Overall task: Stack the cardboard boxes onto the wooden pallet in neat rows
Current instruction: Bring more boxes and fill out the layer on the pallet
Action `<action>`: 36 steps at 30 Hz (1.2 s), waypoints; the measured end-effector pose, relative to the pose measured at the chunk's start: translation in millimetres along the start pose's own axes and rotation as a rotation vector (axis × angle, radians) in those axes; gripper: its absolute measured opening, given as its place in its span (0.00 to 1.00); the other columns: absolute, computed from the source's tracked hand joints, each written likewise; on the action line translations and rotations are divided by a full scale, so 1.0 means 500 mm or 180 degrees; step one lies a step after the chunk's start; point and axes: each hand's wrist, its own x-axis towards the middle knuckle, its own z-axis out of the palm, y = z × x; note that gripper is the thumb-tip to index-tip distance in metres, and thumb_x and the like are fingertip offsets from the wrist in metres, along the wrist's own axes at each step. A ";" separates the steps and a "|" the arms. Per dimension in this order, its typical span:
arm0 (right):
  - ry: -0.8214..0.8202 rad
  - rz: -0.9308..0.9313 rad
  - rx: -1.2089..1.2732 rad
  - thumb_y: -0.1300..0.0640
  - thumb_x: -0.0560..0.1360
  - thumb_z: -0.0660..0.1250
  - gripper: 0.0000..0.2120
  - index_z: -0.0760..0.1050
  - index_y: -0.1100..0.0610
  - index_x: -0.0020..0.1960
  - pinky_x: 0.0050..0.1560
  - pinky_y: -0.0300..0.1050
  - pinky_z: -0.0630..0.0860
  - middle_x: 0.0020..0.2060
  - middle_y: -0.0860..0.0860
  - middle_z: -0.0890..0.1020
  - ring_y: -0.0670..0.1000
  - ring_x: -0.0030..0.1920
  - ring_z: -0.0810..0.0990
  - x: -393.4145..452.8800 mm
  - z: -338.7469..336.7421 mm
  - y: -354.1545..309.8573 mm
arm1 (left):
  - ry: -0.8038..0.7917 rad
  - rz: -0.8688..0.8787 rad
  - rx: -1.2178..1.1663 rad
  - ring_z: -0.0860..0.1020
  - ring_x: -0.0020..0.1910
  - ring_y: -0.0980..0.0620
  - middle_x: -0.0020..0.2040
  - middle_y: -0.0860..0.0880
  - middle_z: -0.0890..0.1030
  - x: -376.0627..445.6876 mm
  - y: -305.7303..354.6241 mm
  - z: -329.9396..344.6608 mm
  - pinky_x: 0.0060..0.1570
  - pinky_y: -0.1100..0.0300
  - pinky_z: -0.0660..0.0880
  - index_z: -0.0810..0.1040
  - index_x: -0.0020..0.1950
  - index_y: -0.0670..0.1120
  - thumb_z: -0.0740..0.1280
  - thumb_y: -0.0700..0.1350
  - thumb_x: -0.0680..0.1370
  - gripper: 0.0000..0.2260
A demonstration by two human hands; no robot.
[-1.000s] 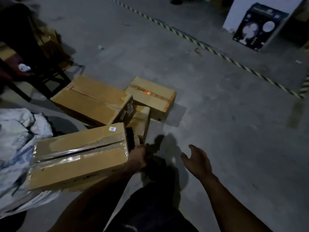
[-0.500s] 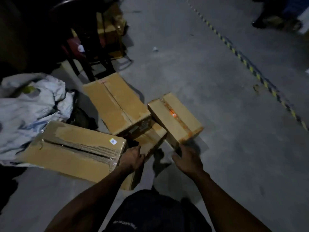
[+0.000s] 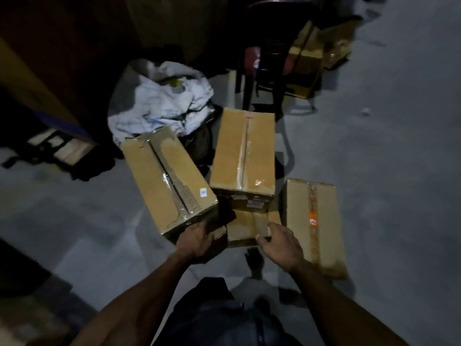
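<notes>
Low, left hand grips the long box

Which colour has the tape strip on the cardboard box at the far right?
Orange, along the lid seam of the rightmost box; the head view shows it.

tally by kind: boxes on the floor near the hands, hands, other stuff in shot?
Cardboard boxes by the hands: 4 (box with yellow sticker, middle box, small box, box with orange tape)
Hands: 2 (left hand, right hand)
White sack: 1
Dark chair: 1
Total: 8
More cardboard sits behind the chair, too dark to count.
</notes>
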 end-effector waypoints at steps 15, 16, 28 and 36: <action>-0.0376 -0.0773 -0.0735 0.42 0.78 0.64 0.28 0.67 0.50 0.75 0.69 0.53 0.69 0.71 0.51 0.73 0.55 0.72 0.69 0.194 0.040 -0.242 | 0.0641 -0.0964 -0.0818 0.73 0.66 0.41 0.69 0.40 0.74 0.023 -0.094 -0.094 0.63 0.51 0.72 0.68 0.72 0.41 0.59 0.51 0.83 0.21; -0.0389 -0.0814 -0.0788 0.42 0.78 0.64 0.28 0.67 0.51 0.75 0.69 0.52 0.69 0.71 0.52 0.73 0.56 0.72 0.69 0.207 0.037 -0.260 | 0.0651 -0.1043 -0.0875 0.73 0.66 0.41 0.69 0.40 0.74 0.031 -0.100 -0.101 0.63 0.50 0.72 0.68 0.72 0.41 0.59 0.51 0.83 0.21; -0.0828 -0.0986 -0.0548 0.36 0.71 0.66 0.34 0.70 0.55 0.70 0.63 0.54 0.74 0.66 0.56 0.76 0.60 0.66 0.74 0.567 0.102 -0.422 | 0.1352 -0.2809 -0.2735 0.70 0.71 0.40 0.74 0.40 0.70 0.267 -0.217 -0.141 0.67 0.52 0.67 0.66 0.76 0.40 0.63 0.57 0.81 0.29; -0.0791 -0.0620 0.0014 0.41 0.72 0.75 0.50 0.52 0.64 0.80 0.71 0.51 0.64 0.76 0.61 0.63 0.61 0.75 0.63 0.796 0.214 -0.478 | 0.1858 -0.3431 -0.3896 0.75 0.64 0.36 0.65 0.35 0.76 0.434 -0.379 -0.108 0.65 0.42 0.72 0.72 0.69 0.37 0.67 0.58 0.78 0.29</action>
